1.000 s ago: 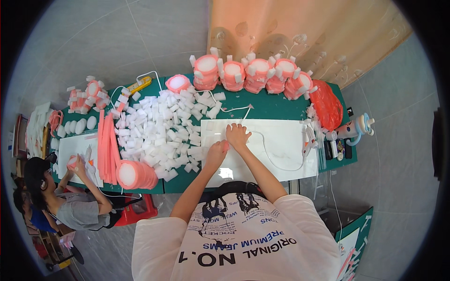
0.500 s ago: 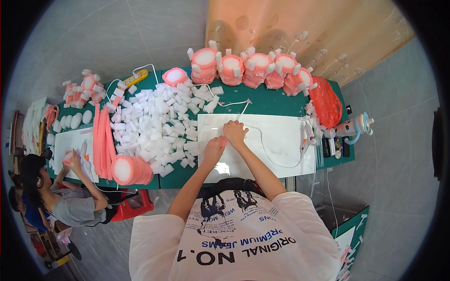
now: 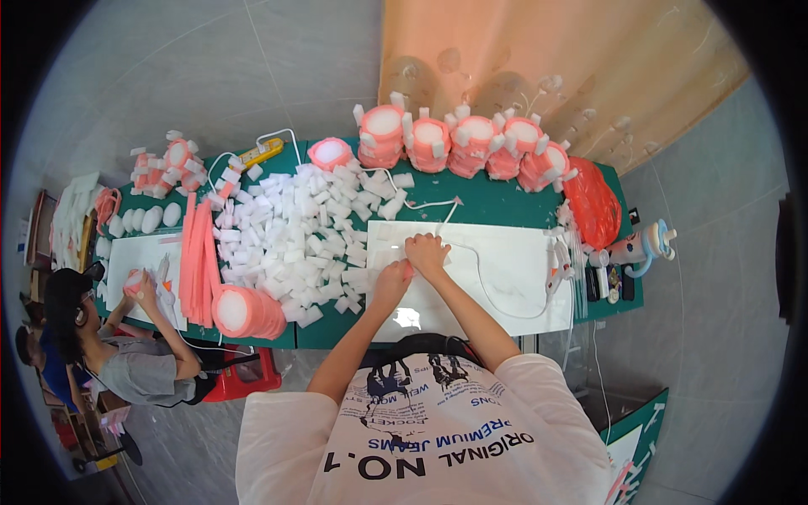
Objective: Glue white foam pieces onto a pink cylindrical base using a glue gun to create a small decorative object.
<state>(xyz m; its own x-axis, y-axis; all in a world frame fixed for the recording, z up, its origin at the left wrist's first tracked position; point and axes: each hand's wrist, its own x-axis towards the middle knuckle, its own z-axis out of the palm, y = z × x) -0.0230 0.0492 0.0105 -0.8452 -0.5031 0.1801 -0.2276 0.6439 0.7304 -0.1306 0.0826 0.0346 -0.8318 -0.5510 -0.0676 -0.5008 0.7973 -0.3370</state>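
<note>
Both of my hands are close together over the left half of a white board (image 3: 513, 261). My left hand (image 3: 391, 284) is closed on a pink foam piece (image 3: 408, 269), of which only a small part shows beside the thumb. Just beyond it and to the right, my right hand (image 3: 427, 252) has its fingers curled down. What lies under those fingers is hidden. Left of the board spreads a heap of small white foam blocks (image 3: 278, 227).
Stacks of pink-edged white discs (image 3: 383, 122) line the back edge, beside a red plastic bag (image 3: 593, 202). A glue gun (image 3: 560, 261) with a white cord lies at the board's right. Pink strips (image 3: 198, 261) and a pink roll (image 3: 248, 311) lie left. A co-worker (image 3: 135, 353) sits far left.
The whole view has shifted slightly, so the table sits lower and farther right. My hands stay close together over the board, with little visible change in their grip.
</note>
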